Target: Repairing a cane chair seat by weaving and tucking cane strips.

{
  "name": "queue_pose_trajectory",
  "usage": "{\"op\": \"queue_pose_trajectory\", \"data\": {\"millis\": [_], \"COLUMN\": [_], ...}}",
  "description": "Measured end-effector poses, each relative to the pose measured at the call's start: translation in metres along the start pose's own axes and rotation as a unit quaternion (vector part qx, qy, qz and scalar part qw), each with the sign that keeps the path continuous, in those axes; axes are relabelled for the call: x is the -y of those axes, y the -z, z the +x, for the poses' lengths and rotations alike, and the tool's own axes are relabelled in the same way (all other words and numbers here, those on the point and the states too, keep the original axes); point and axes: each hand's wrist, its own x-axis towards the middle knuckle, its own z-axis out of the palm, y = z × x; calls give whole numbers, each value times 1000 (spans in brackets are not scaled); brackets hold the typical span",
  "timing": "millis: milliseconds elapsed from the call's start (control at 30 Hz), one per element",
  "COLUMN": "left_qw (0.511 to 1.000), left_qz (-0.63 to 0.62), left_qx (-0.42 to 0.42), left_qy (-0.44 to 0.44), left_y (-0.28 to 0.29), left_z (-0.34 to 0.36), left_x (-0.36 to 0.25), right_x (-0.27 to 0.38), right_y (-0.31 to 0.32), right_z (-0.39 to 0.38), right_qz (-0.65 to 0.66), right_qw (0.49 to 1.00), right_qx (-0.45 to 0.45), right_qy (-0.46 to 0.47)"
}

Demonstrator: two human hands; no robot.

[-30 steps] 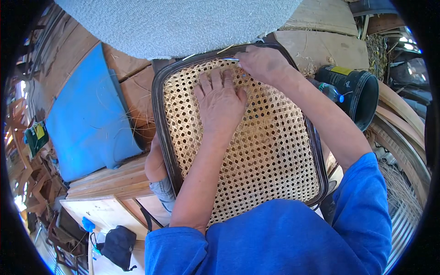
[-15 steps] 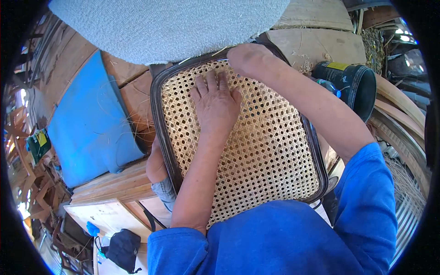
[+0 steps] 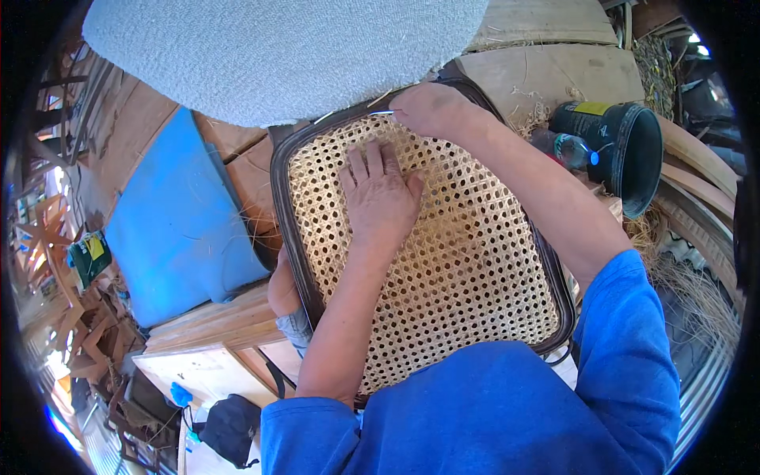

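A woven cane panel (image 3: 443, 269) set in a dark wooden frame (image 3: 293, 229) lies across my lap. My left hand (image 3: 381, 194) rests flat on the upper part of the weave, fingers spread and pointing away from me. At the frame's far edge, my right hand (image 3: 434, 111) is closed on a slim tool with a shiny metal tip (image 3: 381, 112). That tip pokes out to the left, along the border where cane meets wood. The tool's handle is hidden in the fist, so its exact kind does not show.
Light blue-grey towelling (image 3: 285, 55) covers something just beyond the frame. To the left lies a blue sheet (image 3: 178, 229) on boards, with a black drawstring bag (image 3: 231, 427) below. On the right are a dark green bucket (image 3: 633, 158) and a plastic bottle (image 3: 571, 149).
The view has shifted slightly, so most things sit a bit lower and to the right. The metal tip shows more clearly beside my right hand. My left hand stays pressed on the cane.
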Motion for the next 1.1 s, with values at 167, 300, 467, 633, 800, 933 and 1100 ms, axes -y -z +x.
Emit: {"op": "queue_pose_trajectory", "data": {"millis": [167, 300, 467, 633, 800, 933, 1100], "left_qw": [1000, 1000, 1000, 991, 988, 979, 982], "left_qz": [-14, -3, -18, -90, -43, -4, 72], "left_qx": [-4, -20, 14, 98, 114, 196, 176], "left_qy": [1, -1, -12, -27, -99, -59, -8], "left_y": [0, 1, 4, 14, -8, 23, 55], "left_z": [2, 0, 11, 56, 93, 87, 40], "left_x": [0, 5, -1, 7, 24, 42, 128], "right_x": [3, 31, 9, -9, 4, 7, 6], "right_y": [0, 25, 13, 14, 13, 10, 4], "right_z": [8, 0, -5, -80, -160, -188, -183], "right_qz": [-52, -78, -58, 142, 123, 150, 186], "right_qw": [998, 995, 998, 972, 974, 960, 952], "right_qx": [24, 63, 26, -187, -179, -220, -229], "right_qy": [-1, -21, 9, -11, -65, -82, -86]}}
